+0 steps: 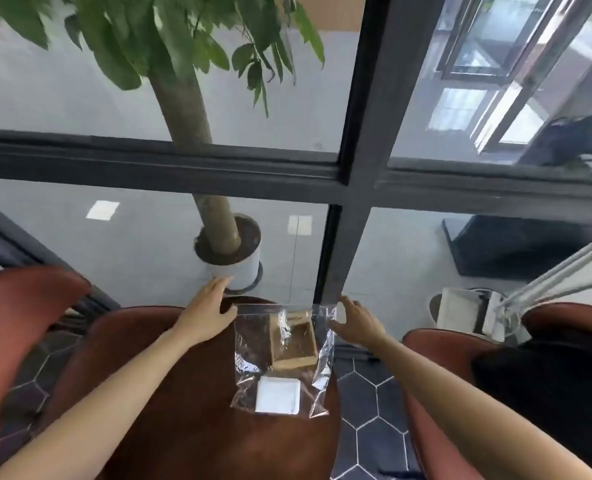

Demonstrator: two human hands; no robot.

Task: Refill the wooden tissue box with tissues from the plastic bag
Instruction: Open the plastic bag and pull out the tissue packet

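Note:
A clear plastic bag [253, 344] hangs upright over the round brown table [197, 427], held by its top corners. My left hand [209, 313] pinches the bag's top left corner and my right hand [360, 320] pinches the top right one. A white stack of tissues [278, 395] lies at the bottom of the bag. Behind the bag, seen through the plastic, stands the open wooden tissue box [294, 344] on the table.
Reddish chairs stand at the left [21, 306] and right [436, 375] of the table. A potted tree [230, 258] stands behind a dark-framed glass wall. A white bin [467, 317] sits at the right, on the hexagon-tiled floor [367, 420].

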